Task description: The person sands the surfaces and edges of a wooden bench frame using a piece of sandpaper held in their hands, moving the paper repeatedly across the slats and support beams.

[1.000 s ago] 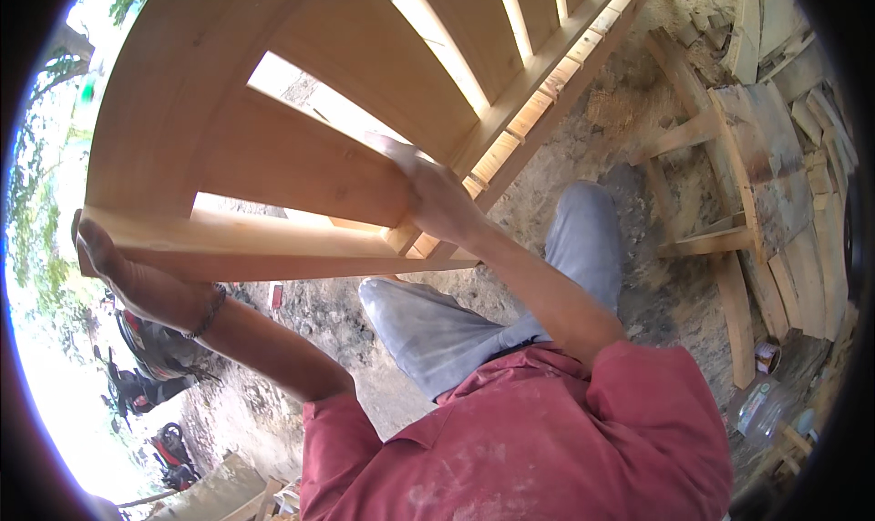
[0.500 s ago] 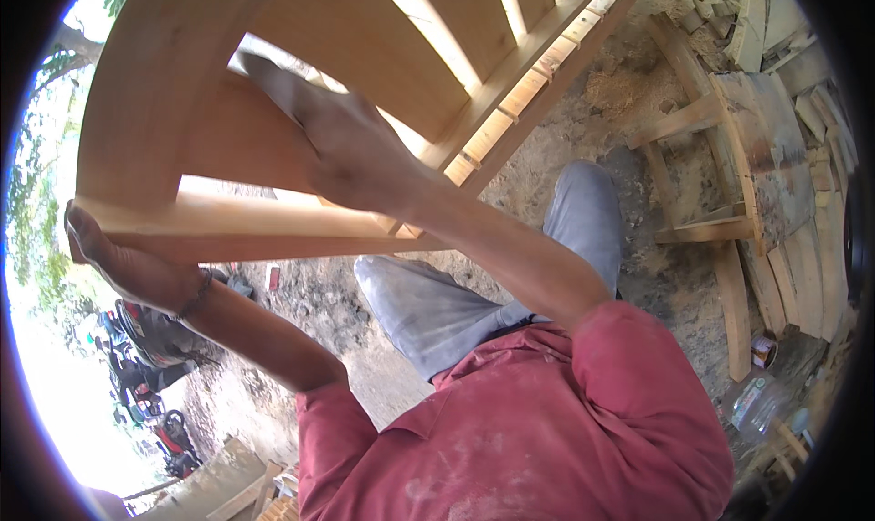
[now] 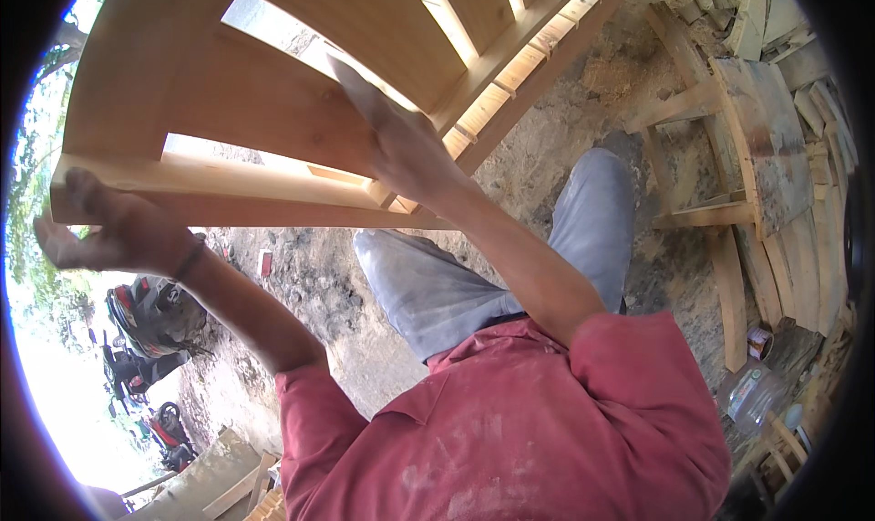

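A large slatted panel of pale, bare wood (image 3: 301,97) tilts across the top left, with wide slats set between rails and gaps of light between them. Against one slat lies my right hand (image 3: 415,152), its fingers stretched out along the slat's edge; the side facing the wood is hidden. Beside the panel's lower left corner is my left hand (image 3: 132,229), thumb and fingers spread, slightly blurred. It is close to the bottom rail (image 3: 301,213), and I cannot tell whether it touches it.
At the right stands a rough wooden stool-like frame (image 3: 761,147), with stacked offcuts (image 3: 811,266) behind it. A clear plastic bottle (image 3: 756,398) lies below. Motorbikes (image 3: 159,316) are parked at the left. Dusty, sawdust-strewn ground (image 3: 365,375) lies around my legs.
My right hand has slid rightward along the slat. My left hand has loosened from the corner and spread its fingers. The panel appears slightly higher and farther left.
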{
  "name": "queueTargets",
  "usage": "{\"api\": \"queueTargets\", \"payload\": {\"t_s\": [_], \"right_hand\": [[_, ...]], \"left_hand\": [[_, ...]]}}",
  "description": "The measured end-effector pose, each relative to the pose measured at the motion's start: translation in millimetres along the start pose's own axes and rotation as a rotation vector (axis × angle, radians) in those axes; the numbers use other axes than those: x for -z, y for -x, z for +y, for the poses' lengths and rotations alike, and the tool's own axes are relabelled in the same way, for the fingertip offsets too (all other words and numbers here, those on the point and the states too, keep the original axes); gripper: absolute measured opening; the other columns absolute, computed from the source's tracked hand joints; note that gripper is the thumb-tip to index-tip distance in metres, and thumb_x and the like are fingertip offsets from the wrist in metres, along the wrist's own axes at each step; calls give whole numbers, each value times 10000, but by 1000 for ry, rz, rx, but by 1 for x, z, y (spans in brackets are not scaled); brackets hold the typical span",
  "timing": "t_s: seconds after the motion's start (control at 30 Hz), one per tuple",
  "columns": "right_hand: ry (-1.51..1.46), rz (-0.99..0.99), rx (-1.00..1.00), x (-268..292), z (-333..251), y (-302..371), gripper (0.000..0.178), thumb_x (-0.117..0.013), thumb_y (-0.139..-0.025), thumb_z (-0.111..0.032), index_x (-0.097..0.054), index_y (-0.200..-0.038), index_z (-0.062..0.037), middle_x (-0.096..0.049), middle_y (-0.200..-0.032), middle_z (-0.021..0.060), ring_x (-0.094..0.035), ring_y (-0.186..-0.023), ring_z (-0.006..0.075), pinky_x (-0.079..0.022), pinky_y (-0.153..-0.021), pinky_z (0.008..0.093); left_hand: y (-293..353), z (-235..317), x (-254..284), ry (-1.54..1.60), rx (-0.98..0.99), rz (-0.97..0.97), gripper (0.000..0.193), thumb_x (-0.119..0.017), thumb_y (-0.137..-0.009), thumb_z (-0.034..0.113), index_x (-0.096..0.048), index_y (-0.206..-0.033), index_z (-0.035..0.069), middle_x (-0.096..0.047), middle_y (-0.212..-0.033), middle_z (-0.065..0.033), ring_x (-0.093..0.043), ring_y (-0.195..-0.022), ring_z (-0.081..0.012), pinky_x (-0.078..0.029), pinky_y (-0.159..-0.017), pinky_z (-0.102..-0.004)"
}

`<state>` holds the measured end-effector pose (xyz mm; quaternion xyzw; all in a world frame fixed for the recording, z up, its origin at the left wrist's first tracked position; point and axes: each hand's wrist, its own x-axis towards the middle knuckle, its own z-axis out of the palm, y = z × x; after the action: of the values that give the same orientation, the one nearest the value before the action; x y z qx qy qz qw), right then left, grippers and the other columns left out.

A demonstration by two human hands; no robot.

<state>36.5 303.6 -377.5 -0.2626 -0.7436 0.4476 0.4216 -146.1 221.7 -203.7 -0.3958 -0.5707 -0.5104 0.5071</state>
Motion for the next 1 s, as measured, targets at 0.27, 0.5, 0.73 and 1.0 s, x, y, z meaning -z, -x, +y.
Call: {"api": "queueTargets", "payload": {"t_s": [0.27,0.5,0.73,1.0], "right_hand": [[41,-129,-325,49,133,186,322,-465,-882,-55,-654,-1142,-46,-672,-921,243,-678,-847,343,-506,-752,408],[-922,226,-772,121,151,221,382,-624,-986,-253,-563,-1285,-24,-607,-1216,27,-554,-1124,111,-431,-961,297],[-802,270,-844,105,170,209,499,-625,-996,-307,-503,-1362,9,-591,-1264,60,-531,-1176,129,-393,-1033,309],[-643,325,-920,102,183,219,617,-660,-964,-400,-515,-1335,71,-591,-1271,113,-537,-1176,184,-399,-1027,337]], "left_hand": [[121,48,0,-53,-891,-1016,420,-712,-875,301,-630,-1175,18,-607,-1251,-128,-554,-1220,-298,-402,-1060,-497],[198,44,-27,-210,-1036,-1343,381,-615,-881,284,-611,-1133,-2,-608,-1180,-166,-539,-1214,-294,-341,-1135,-445],[216,73,-47,-380,-1141,-1622,304,-576,-865,211,-662,-1052,-12,-660,-1075,-164,-591,-1107,-287,-358,-1114,-418],[177,51,-32,-169,-1273,-1365,309,-601,-835,147,-638,-1114,20,-659,-1082,-93,-606,-1095,-237,-455,-1021,-364]]}}
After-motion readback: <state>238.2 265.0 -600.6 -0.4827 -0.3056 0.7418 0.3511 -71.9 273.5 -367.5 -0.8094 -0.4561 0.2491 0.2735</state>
